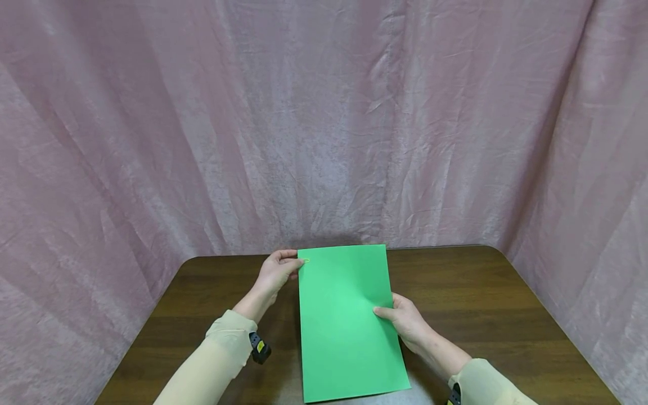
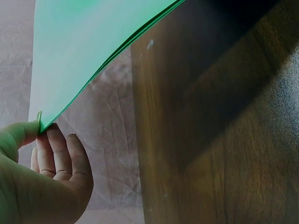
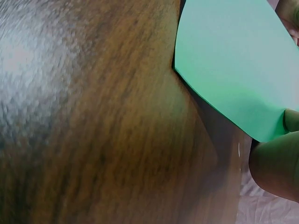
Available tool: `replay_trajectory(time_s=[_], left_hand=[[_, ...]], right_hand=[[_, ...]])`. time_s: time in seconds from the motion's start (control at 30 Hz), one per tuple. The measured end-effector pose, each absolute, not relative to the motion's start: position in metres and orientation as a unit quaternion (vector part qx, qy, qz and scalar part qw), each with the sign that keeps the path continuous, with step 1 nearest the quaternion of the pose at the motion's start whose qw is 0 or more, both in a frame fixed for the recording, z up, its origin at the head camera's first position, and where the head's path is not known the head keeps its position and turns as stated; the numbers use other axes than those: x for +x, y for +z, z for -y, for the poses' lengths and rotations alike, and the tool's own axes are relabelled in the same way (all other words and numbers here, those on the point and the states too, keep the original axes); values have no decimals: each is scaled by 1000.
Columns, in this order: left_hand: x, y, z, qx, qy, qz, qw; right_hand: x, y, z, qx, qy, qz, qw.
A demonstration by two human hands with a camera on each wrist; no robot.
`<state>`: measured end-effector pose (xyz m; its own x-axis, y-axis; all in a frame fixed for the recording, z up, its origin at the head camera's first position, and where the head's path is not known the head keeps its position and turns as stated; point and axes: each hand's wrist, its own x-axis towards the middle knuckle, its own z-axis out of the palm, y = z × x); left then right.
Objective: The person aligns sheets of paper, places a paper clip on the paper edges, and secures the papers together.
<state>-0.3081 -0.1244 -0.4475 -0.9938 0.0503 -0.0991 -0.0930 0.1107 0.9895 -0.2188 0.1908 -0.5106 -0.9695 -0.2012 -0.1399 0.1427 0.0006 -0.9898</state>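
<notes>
Green paper sheets, stacked together, are held up above the wooden table in the head view. A small yellow paper clip sits at their upper left edge, just by the left thumb. That corner is pinched between the thumb and fingers of my left hand. In the left wrist view the clip shows beside the thumb tip, and the layered edges part slightly farther along. My right hand grips the right edge, thumb in front and its other fingers hidden behind; the paper bends there in the right wrist view.
The dark brown wooden table has rounded far corners. Pink curtains hang behind it and along both sides. A dark strapped device is on the left wrist, and another is partly visible on the right.
</notes>
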Motion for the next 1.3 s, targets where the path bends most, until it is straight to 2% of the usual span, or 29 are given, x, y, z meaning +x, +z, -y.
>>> replay_trajectory(time_s=[0.4,0.63,0.97,1.3], left_hand=[[-286,-418,119,-8,666,-743,65],[-308,-446,122,-21,680,-731,54],[-306,-452,131,-22,710,-702,52],[-294,-464,142,-24,708,-701,77]], right_hand=[[-218,-511,-189,-15,-708,-696,121],[-216,-507,-189,4,-710,-694,119],[-216,-504,-191,30,-715,-690,108],[-217,-502,-193,34,-719,-687,104]])
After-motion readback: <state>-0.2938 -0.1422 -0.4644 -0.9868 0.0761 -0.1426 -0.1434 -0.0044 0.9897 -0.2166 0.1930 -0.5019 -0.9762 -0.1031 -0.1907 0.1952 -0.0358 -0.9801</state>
